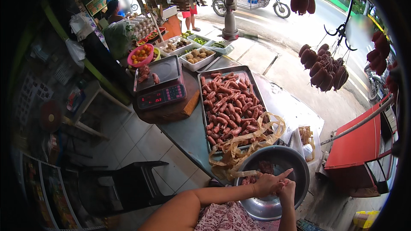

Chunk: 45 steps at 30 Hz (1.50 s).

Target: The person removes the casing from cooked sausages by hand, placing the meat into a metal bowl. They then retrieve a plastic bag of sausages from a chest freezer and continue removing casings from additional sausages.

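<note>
My two hands meet over a steel basin (301, 169) with ground meat (266, 167) in its bottom. A pale, wet sausage casing (244, 173) runs into my left hand (266, 185), whose index finger points out to the right while the others curl round. Against it, my right hand (287, 191) is closed, with pinkish meat showing at its fingers; the exact grip is partly hidden. More loose casing (233, 150) drapes from the basin's rim over the near corner of a metal tray (204, 115). Short, reddish sausages (231, 107) are heaped in that tray.
Left of the tray, a digital scale (160, 96) with some meat on its pan stands on a wooden block (188, 98). Vegetable trays (197, 59) line the far side. Sausage bunches (323, 68) hang at the right. A dark plastic chair (128, 184) stands to my left.
</note>
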Available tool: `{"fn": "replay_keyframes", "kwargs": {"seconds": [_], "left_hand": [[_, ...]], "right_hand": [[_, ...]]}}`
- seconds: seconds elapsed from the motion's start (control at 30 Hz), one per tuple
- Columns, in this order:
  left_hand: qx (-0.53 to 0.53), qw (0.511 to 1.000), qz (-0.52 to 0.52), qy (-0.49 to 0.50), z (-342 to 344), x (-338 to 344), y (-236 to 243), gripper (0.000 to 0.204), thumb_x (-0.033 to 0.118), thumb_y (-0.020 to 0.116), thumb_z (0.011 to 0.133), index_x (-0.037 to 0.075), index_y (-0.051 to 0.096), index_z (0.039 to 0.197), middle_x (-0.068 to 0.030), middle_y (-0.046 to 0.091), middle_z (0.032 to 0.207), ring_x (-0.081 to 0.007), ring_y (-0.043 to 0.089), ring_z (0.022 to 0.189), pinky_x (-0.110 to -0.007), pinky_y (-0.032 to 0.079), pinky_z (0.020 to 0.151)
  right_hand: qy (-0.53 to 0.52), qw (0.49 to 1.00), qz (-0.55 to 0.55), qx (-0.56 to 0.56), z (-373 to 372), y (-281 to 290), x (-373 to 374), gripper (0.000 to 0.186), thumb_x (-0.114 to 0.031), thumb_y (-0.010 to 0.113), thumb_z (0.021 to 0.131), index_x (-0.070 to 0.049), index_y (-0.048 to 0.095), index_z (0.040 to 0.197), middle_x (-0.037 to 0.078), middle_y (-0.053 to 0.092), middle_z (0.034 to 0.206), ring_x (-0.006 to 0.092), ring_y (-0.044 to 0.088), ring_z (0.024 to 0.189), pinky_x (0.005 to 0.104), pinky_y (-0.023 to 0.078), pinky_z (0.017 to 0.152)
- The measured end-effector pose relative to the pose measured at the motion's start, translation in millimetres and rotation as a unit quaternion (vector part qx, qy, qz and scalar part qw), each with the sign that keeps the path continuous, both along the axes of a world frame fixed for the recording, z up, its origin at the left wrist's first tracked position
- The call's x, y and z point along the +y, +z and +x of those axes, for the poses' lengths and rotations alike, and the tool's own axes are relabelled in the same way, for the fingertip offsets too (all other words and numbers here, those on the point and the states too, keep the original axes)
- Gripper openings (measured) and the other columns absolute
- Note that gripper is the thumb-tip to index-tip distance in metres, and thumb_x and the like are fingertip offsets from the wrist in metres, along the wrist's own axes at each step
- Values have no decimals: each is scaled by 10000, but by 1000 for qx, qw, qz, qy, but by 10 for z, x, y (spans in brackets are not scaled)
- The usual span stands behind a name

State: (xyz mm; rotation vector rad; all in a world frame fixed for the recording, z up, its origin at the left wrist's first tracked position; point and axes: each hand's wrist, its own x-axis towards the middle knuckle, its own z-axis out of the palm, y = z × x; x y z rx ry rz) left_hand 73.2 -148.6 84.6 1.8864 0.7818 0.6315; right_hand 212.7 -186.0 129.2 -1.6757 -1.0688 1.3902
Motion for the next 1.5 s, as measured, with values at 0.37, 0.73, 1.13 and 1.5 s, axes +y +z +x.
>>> {"fn": "replay_keyframes", "kwargs": {"seconds": [0.37, 0.73, 1.13, 1.5], "left_hand": [[-13, 1000, -1, -15, -53, 6, 2, 997, 801, 212, 875, 70, 140, 1550, -75, 678, 683, -297, 690, 652, -412, 533, 613], [-5, 1000, -7, -1, -77, 4, 65, 782, 601, 281, 974, 119, 103, 1564, -39, 670, 655, -275, 672, 618, -481, 469, 608], [47, 989, 122, 68, 105, 6, -61, 784, 625, 256, 976, 88, 205, 1545, -4, 648, 589, -235, 672, 593, -479, 377, 687], [120, 988, 80, 59, 208, -211, 46, 827, 656, 347, 943, 103, 206, 1542, -126, 669, 675, -325, 675, 619, -796, 296, 779]], "right_hand": [[79, 992, -73, 72, 297, 253, 15, 58, 5, 672, 839, 19, 658, 785, 53, 651, 671, 107, 589, 557, 240, 452, 513], [115, 973, -129, 151, 287, 378, 35, 105, 3, 697, 810, 18, 640, 898, 29, 659, 813, 95, 617, 717, 246, 490, 647], [42, 990, 54, -121, 113, -48, 47, 100, -10, 557, 845, 38, 618, 782, 43, 618, 651, 85, 571, 581, 264, 463, 508], [3, 995, -94, 25, 343, 35, -79, 23, -8, 636, 821, -3, 626, 801, -4, 600, 679, 63, 535, 549, 221, 414, 481]]}}
